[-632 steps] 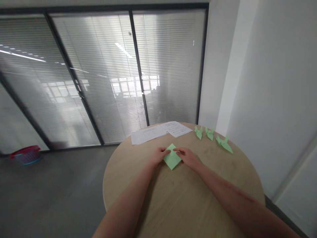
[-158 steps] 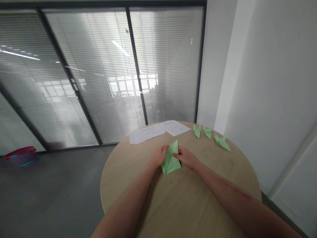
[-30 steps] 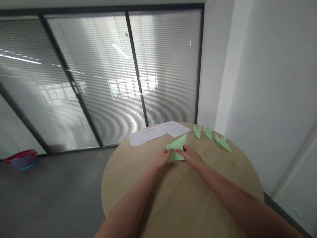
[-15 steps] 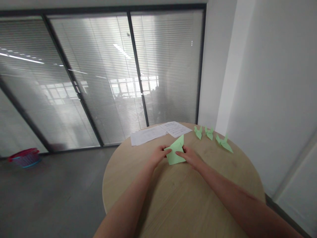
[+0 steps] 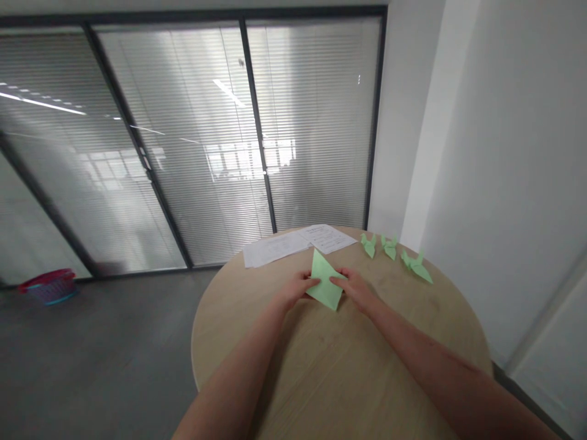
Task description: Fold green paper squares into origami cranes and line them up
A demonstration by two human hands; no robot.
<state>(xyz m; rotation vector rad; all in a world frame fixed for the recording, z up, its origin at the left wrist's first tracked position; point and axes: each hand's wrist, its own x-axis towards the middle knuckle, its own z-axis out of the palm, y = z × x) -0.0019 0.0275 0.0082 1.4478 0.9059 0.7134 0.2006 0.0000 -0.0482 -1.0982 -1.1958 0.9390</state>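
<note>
A folded piece of light green paper (image 5: 326,282) is held just over the round wooden table, one corner pointing away from me and one toward me. My left hand (image 5: 296,288) grips its left edge, thumb on top and fingers behind. On the right edge, my right hand (image 5: 356,287) pinches it the same way. The fingertips under the paper are hidden. Three folded green paper birds stand at the table's back right: one bird (image 5: 369,245), a second bird (image 5: 389,247) and a third bird (image 5: 416,266) nearer me.
White sheets (image 5: 277,249) and a printed sheet (image 5: 328,238) lie at the far edge of the round table (image 5: 321,373). A red and blue basket (image 5: 49,287) is on the floor at left. Glass partitions stand behind, a white wall at right.
The green paper has turned between my hands; its raised flap no longer points up to the right, and a diamond-like face now shows. Both hands still hold it.
</note>
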